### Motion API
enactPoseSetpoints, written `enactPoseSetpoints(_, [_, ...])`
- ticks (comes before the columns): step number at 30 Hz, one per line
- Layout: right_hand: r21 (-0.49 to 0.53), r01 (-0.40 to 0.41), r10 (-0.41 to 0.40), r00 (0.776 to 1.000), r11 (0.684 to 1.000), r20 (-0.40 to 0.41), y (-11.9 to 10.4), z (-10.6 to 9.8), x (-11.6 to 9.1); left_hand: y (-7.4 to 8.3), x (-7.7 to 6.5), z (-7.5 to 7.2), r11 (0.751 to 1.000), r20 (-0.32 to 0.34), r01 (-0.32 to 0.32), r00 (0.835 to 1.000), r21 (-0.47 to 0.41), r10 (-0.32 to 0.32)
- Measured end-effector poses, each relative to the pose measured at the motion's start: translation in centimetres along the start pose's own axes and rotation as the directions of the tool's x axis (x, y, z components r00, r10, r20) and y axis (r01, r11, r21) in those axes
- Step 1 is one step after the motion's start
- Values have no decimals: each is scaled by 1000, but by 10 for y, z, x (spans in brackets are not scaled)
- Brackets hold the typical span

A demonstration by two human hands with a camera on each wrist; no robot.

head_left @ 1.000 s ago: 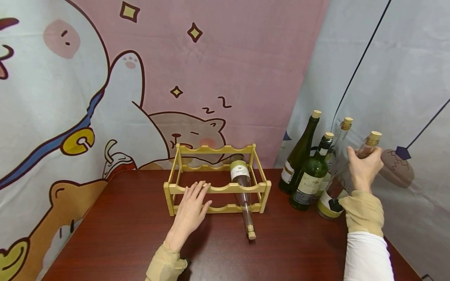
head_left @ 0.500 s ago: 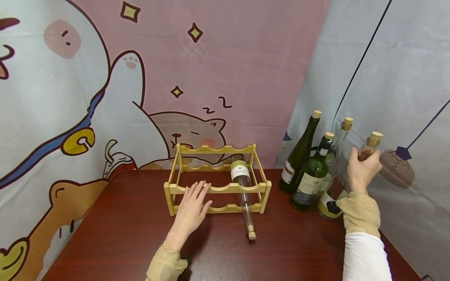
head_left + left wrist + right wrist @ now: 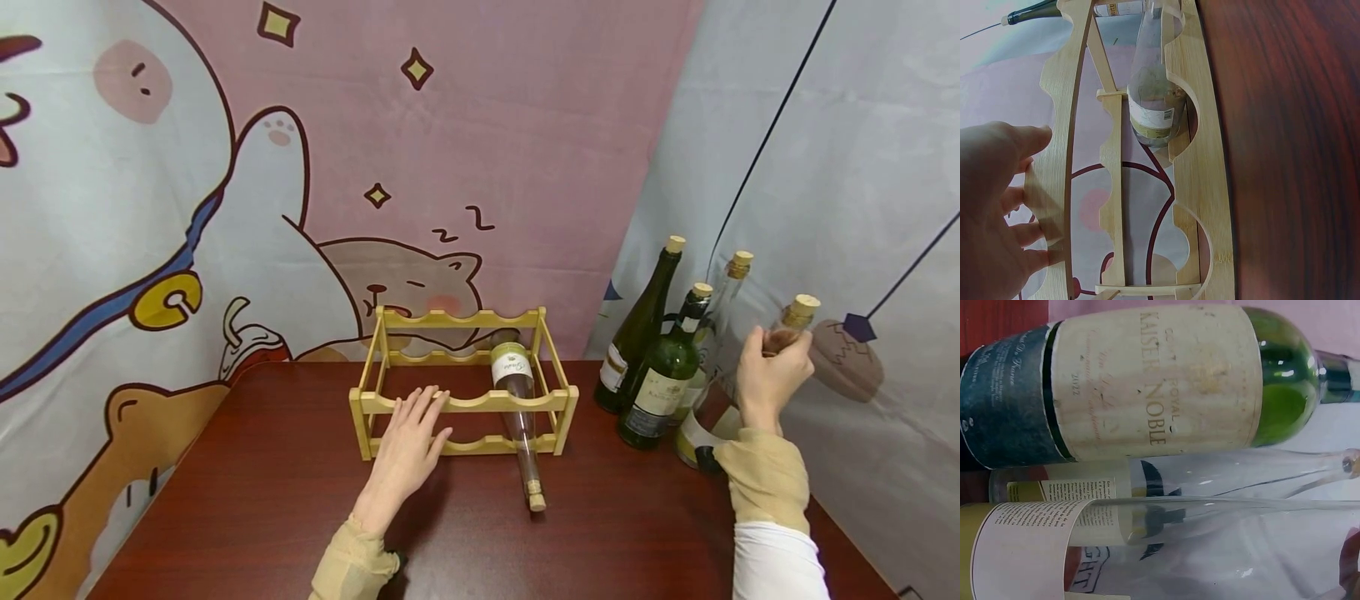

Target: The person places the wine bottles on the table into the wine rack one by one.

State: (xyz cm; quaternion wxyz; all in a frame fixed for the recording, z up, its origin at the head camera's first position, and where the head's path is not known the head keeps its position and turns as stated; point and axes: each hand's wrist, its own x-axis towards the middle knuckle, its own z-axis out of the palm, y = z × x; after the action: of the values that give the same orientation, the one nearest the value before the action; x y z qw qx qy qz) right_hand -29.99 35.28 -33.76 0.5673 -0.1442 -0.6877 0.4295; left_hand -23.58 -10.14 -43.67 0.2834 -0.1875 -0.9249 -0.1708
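Note:
My right hand grips the neck of a corked clear wine bottle, which leans to the right. Its pale label shows low in the right wrist view, beside a green wine bottle. My left hand rests with extended fingers on the front top rail of a wooden wine rack. In the left wrist view, the thumb and fingertips touch that rail. Another clear wine bottle lies in the rack's right part, its corked neck jutting out towards me.
Beside the held bottle stand the green bottle, a darker green bottle and another clear bottle, all corked. They stand close together on the dark red table. A patterned cloth hangs behind.
My right hand has shifted slightly left, and the held bottle's corked top has tipped lower and a little to the right. The left hand and the rack stay where they were.

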Motion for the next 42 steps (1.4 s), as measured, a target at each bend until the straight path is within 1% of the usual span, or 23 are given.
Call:
enactPoseSetpoints(5, [49,14,-12,999,999,-41,-4,-4,-7,1,0,-1,1000,5,6,1000,-4,-6])
enactPoseSetpoints(11, [72,16,-9,995,997,-96,-9,-9,-12,2,1,-1,1000,10,7,1000,-8,-7])
enactPoseSetpoints(19, [80,-35,46,989,996,-143,-11,-16,-12,2,2,-2,1000,9,12,1000,-9,-11])
enactPoseSetpoints(24, [111,-60,78,984,992,-161,-26,-22,-16,2,1,-3,1000,10,14,1000,-9,-14])
enactPoseSetpoints(26, [113,-59,77,984,992,-160,-24,-23,-15,2,1,-3,1000,12,15,1000,-8,-15])
enactPoseSetpoints(30, [99,-43,58,986,994,-158,-10,-23,-10,1,1,-3,1000,13,14,1000,-7,-14])
enactPoseSetpoints(32, [98,-43,58,986,994,-157,-8,-23,-9,1,1,-2,1000,4,9,1000,-7,-9])
enactPoseSetpoints(34, [107,-44,60,985,993,-160,-13,-25,-10,0,0,-1,1000,-6,3,1000,-5,-3])
enactPoseSetpoints(37, [138,-44,66,985,989,-160,-28,-27,-13,0,0,-1,1000,-21,-7,1000,0,7])
enactPoseSetpoints(40, [173,-38,65,986,984,-154,-39,-29,-15,0,0,-1,1000,-11,0,1000,-2,0])
enactPoseSetpoints(42, [194,-32,61,987,980,-148,-42,-30,-15,1,0,-1,1000,2,9,1000,-9,-9])
